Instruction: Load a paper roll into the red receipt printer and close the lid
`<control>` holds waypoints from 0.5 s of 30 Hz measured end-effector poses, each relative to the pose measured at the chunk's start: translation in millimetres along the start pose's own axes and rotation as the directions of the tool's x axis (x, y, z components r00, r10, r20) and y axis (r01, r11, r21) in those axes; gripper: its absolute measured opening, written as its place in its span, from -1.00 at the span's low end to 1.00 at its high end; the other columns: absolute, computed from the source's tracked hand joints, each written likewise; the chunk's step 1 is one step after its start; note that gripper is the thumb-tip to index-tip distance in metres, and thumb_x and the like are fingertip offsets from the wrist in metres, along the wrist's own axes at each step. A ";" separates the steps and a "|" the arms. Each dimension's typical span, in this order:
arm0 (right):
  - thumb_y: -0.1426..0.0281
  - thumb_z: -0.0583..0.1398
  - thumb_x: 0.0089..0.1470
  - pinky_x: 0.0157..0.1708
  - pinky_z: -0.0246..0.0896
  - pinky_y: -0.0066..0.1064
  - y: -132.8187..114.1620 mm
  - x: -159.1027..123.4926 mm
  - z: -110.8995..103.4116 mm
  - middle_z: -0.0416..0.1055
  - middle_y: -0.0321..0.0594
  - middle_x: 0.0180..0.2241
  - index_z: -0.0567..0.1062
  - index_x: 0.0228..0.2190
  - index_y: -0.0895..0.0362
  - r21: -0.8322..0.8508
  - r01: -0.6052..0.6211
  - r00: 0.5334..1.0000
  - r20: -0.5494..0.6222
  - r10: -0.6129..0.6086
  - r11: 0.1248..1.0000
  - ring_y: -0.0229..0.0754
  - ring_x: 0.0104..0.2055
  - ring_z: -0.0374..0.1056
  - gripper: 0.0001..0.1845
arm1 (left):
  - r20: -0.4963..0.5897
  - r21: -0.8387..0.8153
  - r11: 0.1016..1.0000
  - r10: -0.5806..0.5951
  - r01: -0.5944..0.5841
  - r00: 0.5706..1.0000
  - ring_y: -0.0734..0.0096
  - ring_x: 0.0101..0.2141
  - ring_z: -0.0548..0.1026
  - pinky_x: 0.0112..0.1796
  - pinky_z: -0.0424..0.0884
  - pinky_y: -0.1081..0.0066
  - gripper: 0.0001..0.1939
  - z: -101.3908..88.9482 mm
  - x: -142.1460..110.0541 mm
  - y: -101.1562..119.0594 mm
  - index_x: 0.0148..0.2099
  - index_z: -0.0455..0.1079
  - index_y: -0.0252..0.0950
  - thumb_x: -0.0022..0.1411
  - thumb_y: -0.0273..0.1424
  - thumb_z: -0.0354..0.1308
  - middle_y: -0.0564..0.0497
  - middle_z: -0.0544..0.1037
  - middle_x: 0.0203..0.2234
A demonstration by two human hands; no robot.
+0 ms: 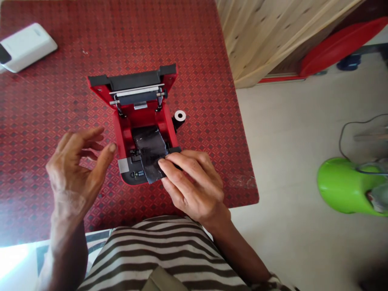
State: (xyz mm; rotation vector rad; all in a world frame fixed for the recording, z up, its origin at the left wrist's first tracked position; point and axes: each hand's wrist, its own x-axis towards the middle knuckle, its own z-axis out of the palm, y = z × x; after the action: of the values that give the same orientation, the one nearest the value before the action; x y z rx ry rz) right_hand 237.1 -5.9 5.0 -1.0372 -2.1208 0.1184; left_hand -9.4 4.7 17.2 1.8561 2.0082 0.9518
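Observation:
A small red and black printer (140, 121) lies open on the red patterned table (60, 101), its lid tilted back. A dark glossy strip (150, 155) runs out of its bay over the front edge. My right hand (190, 182) pinches the strip's near end between thumb and fingers. My left hand (77, 165) hovers just left of the printer, fingers spread and curled, holding nothing. A small white roll core (180, 116) sits against the printer's right side.
A white power bank (26, 46) lies at the table's far left corner. To the right is bare floor with a green object (345, 186), a cable, a red plastic item (336, 44) and wooden boards (273, 32). My striped shirt fills the bottom.

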 end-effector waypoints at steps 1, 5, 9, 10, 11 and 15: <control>0.52 0.27 0.30 -0.04 0.52 -0.20 0.1 0.0 0.1 0.65 -0.06 -0.15 0.59 -0.06 0.23 0.002 -0.001 1.000 0.000 0.001 1.000 -0.07 -0.11 0.49 -0.82 | 0.012 0.027 0.999 0.037 -0.037 0.999 0.44 -0.36 0.55 -0.27 0.54 0.33 -0.61 0.1 -1.5 1.2 0.13 0.59 -0.19 0.30 -0.21 0.38 0.00 0.65 -0.26; 0.52 0.26 0.31 -0.08 0.54 -0.18 0.1 0.1 1.1 0.65 -0.09 -0.15 0.58 -0.06 0.18 -0.005 0.001 1.000 -0.015 -0.001 1.000 -0.08 -0.12 0.50 -0.82 | -0.045 0.035 0.995 0.098 -0.096 0.994 0.43 -0.37 0.56 -0.28 0.54 0.33 -0.68 -2.2 -4.3 9.0 0.09 0.59 -0.19 0.31 -0.27 0.37 0.01 0.65 -0.29; 0.52 0.27 0.31 -0.10 0.56 -0.17 -0.2 -0.1 1.4 0.66 -0.06 -0.15 0.58 -0.06 0.21 -0.010 0.012 1.000 -0.020 -0.013 1.000 -0.07 -0.13 0.51 -0.82 | -0.110 0.036 0.996 0.079 -0.076 0.991 0.43 -0.37 0.55 -0.27 0.53 0.32 -0.74 -6.0 -3.9 15.9 0.05 0.62 -0.17 0.33 -0.30 0.35 0.03 0.65 -0.31; 0.53 0.27 0.30 -0.09 0.57 -0.17 -0.4 -0.1 1.2 0.66 -0.05 -0.15 0.59 -0.06 0.22 -0.011 0.016 1.000 -0.018 -0.016 1.000 -0.07 -0.13 0.51 -0.82 | -0.109 0.033 0.998 0.056 -0.052 0.992 0.44 -0.37 0.55 -0.27 0.53 0.33 -0.74 -6.2 -3.9 16.5 0.04 0.62 -0.18 0.34 -0.28 0.35 0.03 0.65 -0.32; 0.54 0.28 0.29 -0.08 0.57 -0.17 -0.5 0.0 0.8 0.66 -0.05 -0.16 0.59 -0.07 0.23 -0.014 0.020 1.000 -0.014 -0.021 1.000 -0.06 -0.13 0.52 -0.82 | -0.096 0.025 0.999 0.023 -0.021 0.995 0.44 -0.38 0.55 -0.28 0.52 0.34 -0.73 -6.1 -3.9 16.7 0.04 0.62 -0.19 0.34 -0.25 0.34 0.02 0.64 -0.32; 0.55 0.28 0.29 -0.06 0.58 -0.16 -1.2 0.8 -1.0 0.66 -0.05 -0.15 0.59 -0.06 0.23 -0.024 0.029 1.000 -0.001 -0.029 0.999 -0.06 -0.13 0.53 -0.80 | 0.042 -0.023 0.995 -0.099 0.100 0.994 0.39 -0.35 0.60 -0.33 0.52 0.35 -0.61 -3.7 -4.6 15.8 0.08 0.58 -0.18 0.33 -0.08 0.32 -0.01 0.66 -0.25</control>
State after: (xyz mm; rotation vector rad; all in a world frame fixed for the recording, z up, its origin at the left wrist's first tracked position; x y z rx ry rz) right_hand 236.7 -6.3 6.7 -1.0200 -2.1402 0.0784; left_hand 1.7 -1.1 28.4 1.7300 2.0345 0.9003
